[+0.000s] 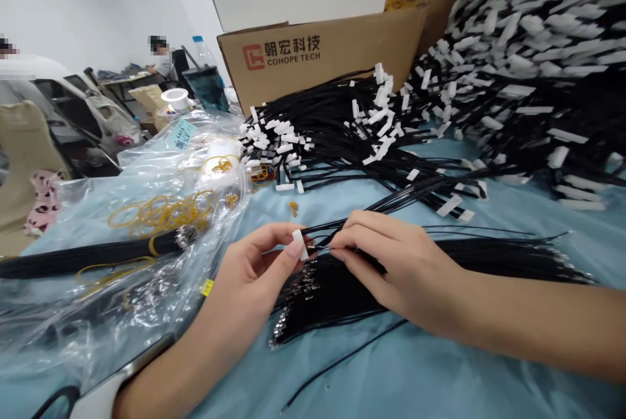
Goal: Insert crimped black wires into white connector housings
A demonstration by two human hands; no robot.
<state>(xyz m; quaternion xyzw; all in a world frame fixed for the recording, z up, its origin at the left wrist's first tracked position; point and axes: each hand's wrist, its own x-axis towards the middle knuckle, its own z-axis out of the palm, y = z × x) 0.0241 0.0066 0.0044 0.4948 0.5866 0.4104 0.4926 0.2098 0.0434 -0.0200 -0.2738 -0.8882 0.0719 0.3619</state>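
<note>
Between the thumb and fingers of my left hand (267,259) a small white connector (300,245) is pinched, with black wires running off it to the right. My right hand (386,256) is closed close by, its thumb and forefinger pinching a thin black wire (320,249) whose end points at the connector. Whether that wire end sits inside the connector I cannot tell. Below both hands lies a flat bundle of black wires (337,295) with shiny metal terminals at its ends. One loose black wire (342,361) lies nearer to me on the blue cloth (391,380).
Finished-looking black cables with white connectors (362,119) lie behind my hands, and a tall heap (538,67) rises at the right. A cardboard box (323,57) stands at the back. Clear plastic bags (127,302) and yellow rubber bands (171,212) are at the left. People sit farther off.
</note>
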